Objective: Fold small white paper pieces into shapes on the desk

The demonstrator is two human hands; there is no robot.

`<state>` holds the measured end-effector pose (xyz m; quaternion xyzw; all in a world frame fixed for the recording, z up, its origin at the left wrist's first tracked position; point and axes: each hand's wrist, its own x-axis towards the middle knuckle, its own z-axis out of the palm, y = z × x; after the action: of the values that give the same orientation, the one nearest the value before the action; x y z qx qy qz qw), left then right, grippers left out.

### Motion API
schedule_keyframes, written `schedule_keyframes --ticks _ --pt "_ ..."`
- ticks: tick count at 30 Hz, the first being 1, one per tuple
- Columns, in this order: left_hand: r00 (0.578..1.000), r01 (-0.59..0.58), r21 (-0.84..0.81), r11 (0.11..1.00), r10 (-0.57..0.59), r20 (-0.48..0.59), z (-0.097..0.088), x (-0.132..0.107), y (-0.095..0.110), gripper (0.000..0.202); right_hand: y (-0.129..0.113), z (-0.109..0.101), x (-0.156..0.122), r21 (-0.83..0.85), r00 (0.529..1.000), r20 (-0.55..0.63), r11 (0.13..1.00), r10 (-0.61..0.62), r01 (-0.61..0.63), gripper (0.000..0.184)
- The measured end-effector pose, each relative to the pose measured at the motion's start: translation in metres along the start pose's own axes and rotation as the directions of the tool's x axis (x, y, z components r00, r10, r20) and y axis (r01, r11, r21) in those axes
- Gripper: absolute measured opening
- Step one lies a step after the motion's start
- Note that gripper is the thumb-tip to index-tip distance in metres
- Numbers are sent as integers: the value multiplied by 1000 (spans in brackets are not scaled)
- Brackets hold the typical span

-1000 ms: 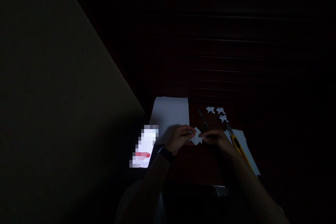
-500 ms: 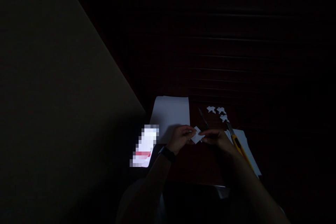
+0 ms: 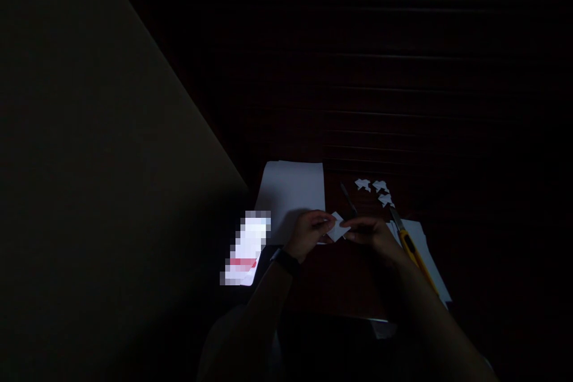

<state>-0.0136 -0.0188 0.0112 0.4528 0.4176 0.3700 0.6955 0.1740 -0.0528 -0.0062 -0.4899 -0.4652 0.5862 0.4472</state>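
Observation:
Between my two hands is a small folded piece of white paper (image 3: 338, 228), diamond-shaped as I see it. My left hand (image 3: 308, 233), with a dark band on its wrist, pinches the paper's left side. My right hand (image 3: 371, 233) grips its right corner between thumb and fingers. Just beyond the paper lies a thin dark tool (image 3: 348, 198), whose kind I cannot make out in the dim light. Farther back rest three small folded paper figures (image 3: 363, 184), close together.
White paper sheets (image 3: 293, 185) lie at the back left of the dark table (image 3: 331, 286). A glowing, pixelated phone (image 3: 248, 248) is left of my left hand. On the right, a yellow utility knife (image 3: 414, 253) lies over more white sheets (image 3: 432, 256). A wall (image 3: 111, 131) rises on the left.
The view has shifted slightly. Both hands keep hold of the folded paper in nearly the same pose; no other object has visibly moved.

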Motion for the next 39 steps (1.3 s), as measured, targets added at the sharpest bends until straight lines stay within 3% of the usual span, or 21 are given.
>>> schedule_keyframes --ticks 9,16,26,39 --pt "1000 13 3 1000 -13 18 -1 -1 -3 28 1 1 0 -10 1000 -28 1000 1 -1 30" --pt "997 69 -21 997 -68 26 1 -3 -1 33 -13 7 -7 -26 997 -72 1000 10 -12 26" --pt "998 -5 -13 1000 6 69 5 -9 1 28 -27 14 -21 -5 994 -110 1000 1 -1 25" --pt "999 32 -49 998 -30 41 15 -41 14 34 -35 25 -48 6 990 -134 999 -44 46 26"
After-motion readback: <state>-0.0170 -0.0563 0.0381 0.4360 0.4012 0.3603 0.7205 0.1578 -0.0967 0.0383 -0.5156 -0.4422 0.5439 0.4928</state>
